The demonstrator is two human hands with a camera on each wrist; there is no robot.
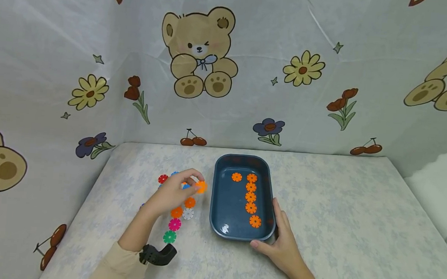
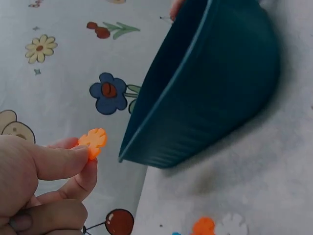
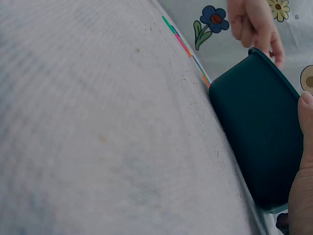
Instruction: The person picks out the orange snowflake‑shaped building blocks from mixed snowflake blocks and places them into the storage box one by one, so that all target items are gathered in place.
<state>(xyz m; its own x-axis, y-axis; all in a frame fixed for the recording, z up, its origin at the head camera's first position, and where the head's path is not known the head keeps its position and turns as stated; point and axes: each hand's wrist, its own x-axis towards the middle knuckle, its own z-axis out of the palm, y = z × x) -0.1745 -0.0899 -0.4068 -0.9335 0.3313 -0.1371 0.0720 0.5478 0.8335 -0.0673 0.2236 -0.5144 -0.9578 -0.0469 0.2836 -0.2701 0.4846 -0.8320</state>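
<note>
Between thumb and fingertips, my left hand (image 1: 175,191) pinches an orange notched plastic disc (image 1: 201,187), held up just left of the dark blue tray (image 1: 217,233). In the left wrist view the same disc (image 2: 93,142) is seen near the tray's rim (image 2: 166,93). My right hand (image 1: 284,245) holds the tray's near right corner, its thumb at the front rim and fingers along the right side. Several orange discs (image 1: 250,197) lie inside the tray, most in a column toward its right side, with a single one (image 1: 237,177) to the left.
Left of the tray, loose discs lie on the table (image 1: 338,216), partly hidden by my left hand: red (image 1: 162,179), orange (image 1: 177,212), white (image 1: 188,214), pink (image 1: 174,224), green (image 1: 169,237) and some blue. A bear-patterned cloth (image 1: 248,115) hangs behind the table.
</note>
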